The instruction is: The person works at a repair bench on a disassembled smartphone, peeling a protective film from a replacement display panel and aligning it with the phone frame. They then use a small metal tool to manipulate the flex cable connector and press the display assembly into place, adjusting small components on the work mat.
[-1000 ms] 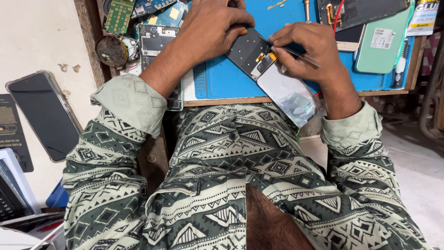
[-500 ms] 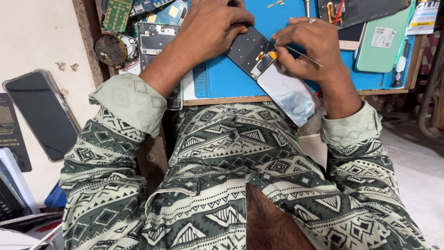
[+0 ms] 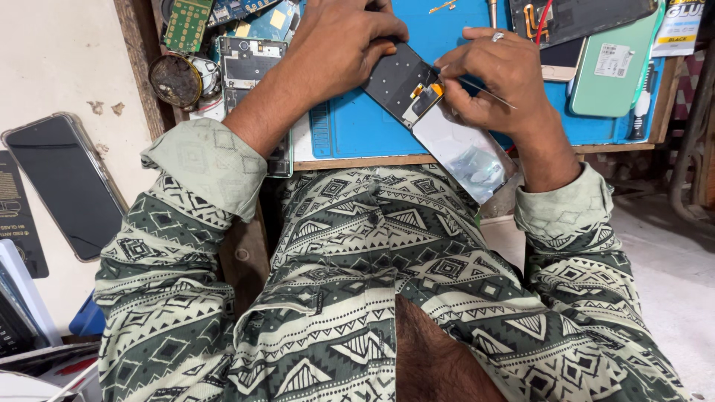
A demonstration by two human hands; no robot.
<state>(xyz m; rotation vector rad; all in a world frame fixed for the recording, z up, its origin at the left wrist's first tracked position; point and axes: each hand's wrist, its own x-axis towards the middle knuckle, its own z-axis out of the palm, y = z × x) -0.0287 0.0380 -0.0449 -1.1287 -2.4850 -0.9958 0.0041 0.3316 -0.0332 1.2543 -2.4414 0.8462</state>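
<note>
We see the phone display panel point(image 3: 432, 119) lying back-up across the blue mat's point(image 3: 357, 134) front edge, overhanging the bench. Left hand point(image 3: 342, 37) presses its top end flat. Right hand point(image 3: 495, 82) pinches thin tweezers point(image 3: 484, 89) at the orange flex connector point(image 3: 436, 89); connector work unfinished, judging by this.
</note>
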